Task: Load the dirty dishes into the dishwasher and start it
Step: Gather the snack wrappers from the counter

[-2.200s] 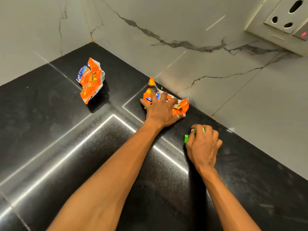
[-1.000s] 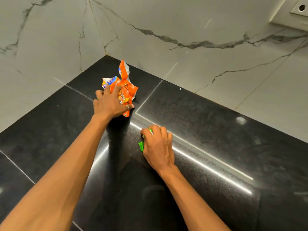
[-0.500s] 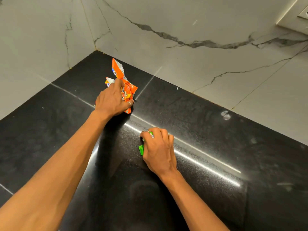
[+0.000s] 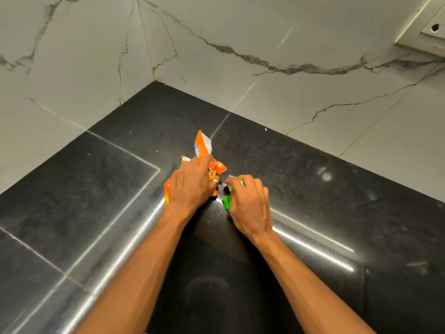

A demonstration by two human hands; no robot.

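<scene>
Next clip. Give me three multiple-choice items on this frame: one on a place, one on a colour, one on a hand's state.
1. The socket plate is:
A. on the wall, upper right
B. on the wall, upper left
C. lying flat at lower left

2. What colour is the wrapper in the right hand?
A. blue
B. green
C. black

3. The left hand is:
A. open and empty
B. gripping crumpled orange wrappers
C. hanging idle

Answers:
1 A, the plate sits against the marble at the frame's top right corner.
2 B, green foil shows below the curled fingers.
3 B, its fingers curl round the orange bundle, which sticks out above and beside them.
</scene>
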